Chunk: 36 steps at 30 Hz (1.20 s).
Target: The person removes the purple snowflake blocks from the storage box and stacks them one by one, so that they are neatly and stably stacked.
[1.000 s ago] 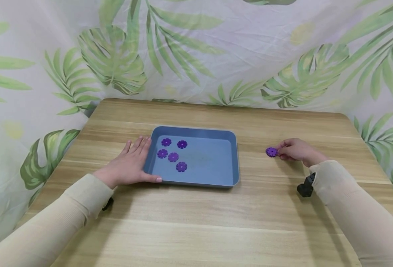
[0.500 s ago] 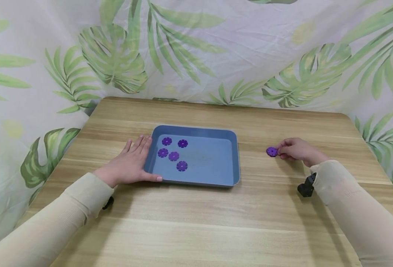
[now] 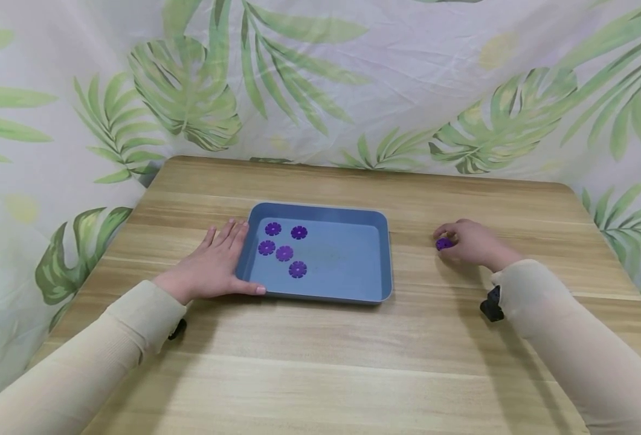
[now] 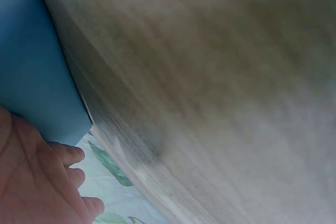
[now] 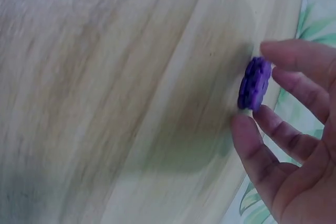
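Note:
My left hand (image 3: 211, 266) lies with straight fingers along the left wall of a shallow blue tray (image 3: 347, 260); its thumb reaches the front rim. In the left wrist view the palm (image 4: 31, 177) shows beside the blue wall. Several flat purple notched discs (image 3: 284, 254) lie in the tray's left half. Right of the tray, my right hand (image 3: 472, 243) holds a small stack of purple notched discs (image 5: 255, 84) by its edges between curled thumb and fingers, close over the table. In the head view the fingers partly hide this stack.
The wooden table (image 3: 320, 362) reaches back to a leaf-patterned cloth (image 3: 320, 78) hanging behind it. A small black camera (image 3: 492, 304) sits under the right wrist.
My right hand has turned and its fingers now reach over the purple discs, which showed a broad flat face before and now appear tilted. The left hand has stayed on the tray.

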### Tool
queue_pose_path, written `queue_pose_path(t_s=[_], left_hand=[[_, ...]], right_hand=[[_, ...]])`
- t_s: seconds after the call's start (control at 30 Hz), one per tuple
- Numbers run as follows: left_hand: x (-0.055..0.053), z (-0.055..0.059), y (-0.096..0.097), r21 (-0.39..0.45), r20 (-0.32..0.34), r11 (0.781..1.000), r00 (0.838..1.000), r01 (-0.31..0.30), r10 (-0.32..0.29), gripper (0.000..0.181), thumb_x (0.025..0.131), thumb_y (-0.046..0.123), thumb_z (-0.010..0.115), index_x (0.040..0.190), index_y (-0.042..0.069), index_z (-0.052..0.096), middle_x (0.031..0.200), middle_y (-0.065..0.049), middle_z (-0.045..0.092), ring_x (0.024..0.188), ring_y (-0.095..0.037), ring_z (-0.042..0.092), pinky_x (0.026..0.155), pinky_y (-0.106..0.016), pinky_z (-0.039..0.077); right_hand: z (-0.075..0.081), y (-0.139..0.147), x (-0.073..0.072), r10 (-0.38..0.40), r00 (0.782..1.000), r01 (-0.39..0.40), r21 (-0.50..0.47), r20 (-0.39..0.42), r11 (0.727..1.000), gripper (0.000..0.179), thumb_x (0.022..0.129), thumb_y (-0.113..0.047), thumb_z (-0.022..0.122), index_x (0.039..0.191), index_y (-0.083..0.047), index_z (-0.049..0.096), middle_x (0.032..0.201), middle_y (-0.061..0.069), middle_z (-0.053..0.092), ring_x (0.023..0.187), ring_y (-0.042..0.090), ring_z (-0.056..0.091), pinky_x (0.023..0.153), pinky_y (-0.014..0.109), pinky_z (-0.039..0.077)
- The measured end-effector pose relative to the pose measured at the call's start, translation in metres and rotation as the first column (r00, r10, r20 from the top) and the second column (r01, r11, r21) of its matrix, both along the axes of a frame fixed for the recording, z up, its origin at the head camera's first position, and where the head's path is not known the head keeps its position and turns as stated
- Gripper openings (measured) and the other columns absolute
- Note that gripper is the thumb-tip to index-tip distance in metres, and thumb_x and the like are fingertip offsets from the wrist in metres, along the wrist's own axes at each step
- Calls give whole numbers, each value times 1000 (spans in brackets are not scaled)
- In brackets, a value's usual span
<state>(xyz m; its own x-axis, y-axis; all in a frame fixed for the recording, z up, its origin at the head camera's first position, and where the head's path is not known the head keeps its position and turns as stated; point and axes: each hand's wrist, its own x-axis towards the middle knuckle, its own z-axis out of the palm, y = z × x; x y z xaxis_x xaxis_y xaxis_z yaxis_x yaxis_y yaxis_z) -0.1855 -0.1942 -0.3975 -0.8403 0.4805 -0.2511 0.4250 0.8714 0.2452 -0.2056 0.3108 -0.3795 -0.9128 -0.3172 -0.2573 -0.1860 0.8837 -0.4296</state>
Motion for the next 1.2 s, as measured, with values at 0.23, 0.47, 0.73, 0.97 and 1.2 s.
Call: queue_pose_path(t_s=[0.23,0.47,0.73,0.97,1.2], left_hand=[[0,0,0,-1,0,1000,1000,1,-1,142,78,86,62,160,-12,0,169,-29,-1,155,-45,-6,121,-63,-6],[0,0,0,-2,0,1000,1000,2,-2,140,79,85,63,160,-12,0,168,-29,-1,155,-45,-6,121,-62,-5],[-1,-2,-1,-8,-2,1000,1000,5,-5,143,77,88,60,160,-12,0,168,-29,-1,155,-45,-5,121,-63,-4],[-2,-1,-1,-3,-2,1000,1000,6,-6,144,76,89,61,159,-12,1,168,-29,0,155,-45,-4,121,-63,-3],[-2,-1,-1,-9,0,1000,1000,5,-5,144,76,89,60,160,-12,1,168,-29,0,155,-45,-4,121,-63,-3]], right_hand=[[-2,-6,0,21,999,-19,46,-37,999,34,91,-9,75,120,8,69,116,28,69,110,46,63,96,59,49],[-4,-6,-2,9,1000,-7,80,-30,997,33,90,-11,73,118,6,69,111,27,70,105,42,64,92,57,49],[-4,-5,-3,-2,1000,2,70,-8,998,33,90,-14,72,117,5,67,109,26,69,101,41,64,89,56,50],[7,-6,-8,-47,999,47,7,-15,999,47,99,-25,65,129,11,58,125,38,58,113,51,58,95,62,48],[24,-32,-16,-63,998,63,-66,-6,996,46,104,-28,58,134,7,58,132,34,58,121,48,57,100,61,45]])
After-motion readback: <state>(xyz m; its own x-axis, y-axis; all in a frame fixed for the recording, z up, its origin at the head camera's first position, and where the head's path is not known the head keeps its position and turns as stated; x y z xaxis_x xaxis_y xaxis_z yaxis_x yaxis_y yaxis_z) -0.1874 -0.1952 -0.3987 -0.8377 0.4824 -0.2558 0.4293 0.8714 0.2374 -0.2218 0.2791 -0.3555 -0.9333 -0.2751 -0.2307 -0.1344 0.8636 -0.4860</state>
